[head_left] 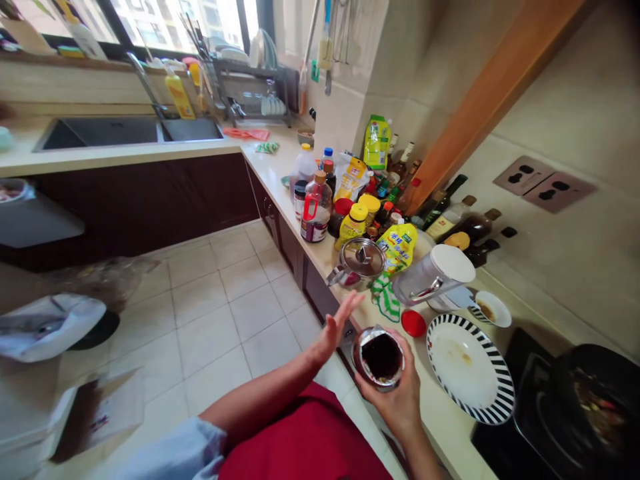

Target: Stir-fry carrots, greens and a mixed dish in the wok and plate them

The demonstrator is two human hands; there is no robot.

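Note:
My right hand (400,393) is wrapped round an opened jar (381,359) near the counter's front edge. Torn foil seal clings to the jar's rim, and its inside looks dark. Beside it, my left hand (333,333) is raised with fingers stretched out and holds nothing. A round red lid (413,323) lies on the counter just past the jar. Close to my left fingertips stands a small steel pot with a glass lid (361,261). To the right of the red lid is an oval plate with a black-and-white striped rim (470,369), stained in the middle.
A wok (595,400) with food sits on the stove at right. A clear pitcher (433,277), green-striped cloth (385,298) and several sauce bottles (316,208) crowd the counter. The sink (113,133) and dish rack (253,87) are further back. A lined bin (55,327) stands at left.

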